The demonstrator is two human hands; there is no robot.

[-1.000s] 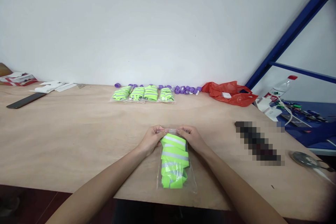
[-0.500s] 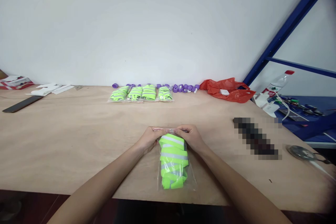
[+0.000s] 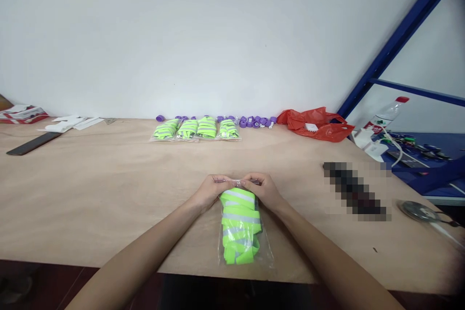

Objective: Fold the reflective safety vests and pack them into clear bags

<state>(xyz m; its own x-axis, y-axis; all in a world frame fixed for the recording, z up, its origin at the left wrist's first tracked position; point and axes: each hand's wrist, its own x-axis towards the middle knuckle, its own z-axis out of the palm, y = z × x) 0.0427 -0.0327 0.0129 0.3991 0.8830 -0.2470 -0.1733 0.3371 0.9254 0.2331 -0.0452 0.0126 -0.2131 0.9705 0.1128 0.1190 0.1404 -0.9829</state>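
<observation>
A clear plastic bag (image 3: 242, 225) holding a folded neon-green band with grey reflective stripes lies on the wooden table (image 3: 109, 189) in front of me. My left hand (image 3: 210, 190) pinches the bag's far top edge on its left side. My right hand (image 3: 262, 189) pinches the same edge on its right side. The fingertips of both hands nearly meet over the bag's mouth.
Several filled bags of green bands (image 3: 196, 130) lie in a row at the wall, with purple caps (image 3: 254, 122) behind them. A red plastic bag (image 3: 317, 126), a water bottle (image 3: 385, 115), a dark flat bar (image 3: 31, 144), papers (image 3: 70, 122) and a blurred object (image 3: 356, 192) surround.
Both hands have stayed on the bag's top edge, with the fingertips shifting slightly closer together. The view has drifted a little.
</observation>
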